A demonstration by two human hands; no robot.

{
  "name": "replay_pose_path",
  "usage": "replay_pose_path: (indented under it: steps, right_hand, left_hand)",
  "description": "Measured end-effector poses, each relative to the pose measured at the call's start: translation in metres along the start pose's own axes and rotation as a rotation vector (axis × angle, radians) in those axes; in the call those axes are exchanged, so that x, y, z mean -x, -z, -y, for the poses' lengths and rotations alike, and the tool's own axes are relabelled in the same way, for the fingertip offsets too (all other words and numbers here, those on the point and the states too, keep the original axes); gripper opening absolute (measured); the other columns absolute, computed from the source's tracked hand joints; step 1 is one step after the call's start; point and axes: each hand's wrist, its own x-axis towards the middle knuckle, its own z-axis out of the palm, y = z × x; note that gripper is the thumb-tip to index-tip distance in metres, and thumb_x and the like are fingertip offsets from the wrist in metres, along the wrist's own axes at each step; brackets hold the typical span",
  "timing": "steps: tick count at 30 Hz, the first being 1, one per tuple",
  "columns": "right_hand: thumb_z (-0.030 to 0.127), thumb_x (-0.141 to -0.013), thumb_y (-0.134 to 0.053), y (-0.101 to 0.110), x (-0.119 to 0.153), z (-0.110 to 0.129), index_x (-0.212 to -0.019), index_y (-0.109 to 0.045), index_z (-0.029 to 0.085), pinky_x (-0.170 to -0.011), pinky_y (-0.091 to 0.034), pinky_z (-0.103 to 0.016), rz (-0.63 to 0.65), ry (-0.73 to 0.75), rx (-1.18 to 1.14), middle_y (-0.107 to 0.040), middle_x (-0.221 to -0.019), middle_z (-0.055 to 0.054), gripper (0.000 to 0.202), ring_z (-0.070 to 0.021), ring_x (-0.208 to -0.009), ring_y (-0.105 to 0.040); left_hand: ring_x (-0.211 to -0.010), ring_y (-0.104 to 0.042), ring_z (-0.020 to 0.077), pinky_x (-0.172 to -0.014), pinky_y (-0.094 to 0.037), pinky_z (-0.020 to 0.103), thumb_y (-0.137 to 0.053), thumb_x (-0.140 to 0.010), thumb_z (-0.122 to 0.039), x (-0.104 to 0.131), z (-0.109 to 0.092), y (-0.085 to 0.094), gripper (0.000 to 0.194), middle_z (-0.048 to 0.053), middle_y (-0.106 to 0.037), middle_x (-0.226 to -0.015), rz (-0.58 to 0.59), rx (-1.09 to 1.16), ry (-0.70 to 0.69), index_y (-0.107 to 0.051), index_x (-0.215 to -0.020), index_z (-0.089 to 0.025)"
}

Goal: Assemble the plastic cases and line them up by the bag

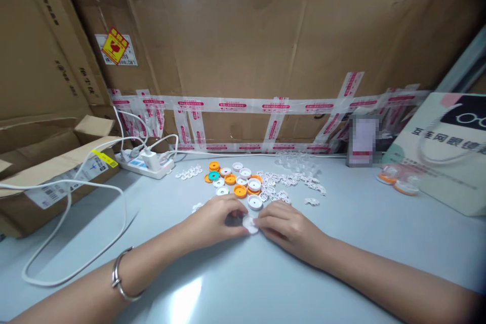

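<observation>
As a white disc (249,224) sits pinched in the left hand (217,218), the right hand (294,224) touches its opposite side, its grip impossible to tell, just in front of orange and white round parts (240,191) on a gray table (304,293).

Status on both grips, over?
White disc: left grip on left edge, right grip on right. White round part close beyond, seemingly not obstructing.

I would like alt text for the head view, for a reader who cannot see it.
A left hand and right hand hold a round white piece at a grey table. Beyond them lie orange and white round parts and small lacy pieces, before taped cardboard.
</observation>
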Motion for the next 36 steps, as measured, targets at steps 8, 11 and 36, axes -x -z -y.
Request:
replay_pose_path:
  steps: [8, 11, 36]
  right_hand:
    - [0.013, -0.086, -0.046, 0.0042, -0.0030, 0.0022, -0.096, -0.061, 0.016, -0.071, -0.046, -0.031, 0.042, 0.052, 0.069, -0.065, -0.082, -0.007, 0.018, -0.0160, -0.078, -0.057]
    - [0.013, -0.087, -0.045, 0.0042, -0.0027, 0.0024, -0.096, -0.061, 0.016, -0.071, -0.046, -0.031, 0.046, 0.064, 0.085, -0.064, -0.081, -0.007, 0.019, -0.0160, -0.078, -0.057]
    - [0.013, -0.082, -0.048, 0.0070, -0.0041, 0.0072, -0.092, -0.060, 0.018, -0.075, -0.047, -0.031, 0.105, -0.074, -0.026, -0.062, -0.086, -0.007, 0.017, -0.0176, -0.083, -0.058]
  left_hand:
    - [-0.076, -0.054, 0.0157, -0.068, -0.043, 0.024, -0.061, -0.075, -0.024, 0.0002, 0.0016, -0.0015, 0.015, 0.003, -0.061, -0.082, -0.001, 0.007, 0.001, -0.064, -0.088, -0.016]
    - [-0.076, -0.054, 0.0156, -0.068, -0.043, 0.024, -0.061, -0.075, -0.023, 0.0006, 0.0019, -0.0015, 0.014, 0.003, -0.061, -0.082, 0.002, 0.010, 0.002, -0.063, -0.087, -0.016]
    - [-0.080, -0.055, 0.0164, -0.070, -0.043, 0.024, -0.061, -0.077, -0.028, 0.0022, 0.0030, -0.0023, 0.016, 0.003, -0.061, -0.086, 0.005, -0.011, -0.009, -0.062, -0.090, -0.017]
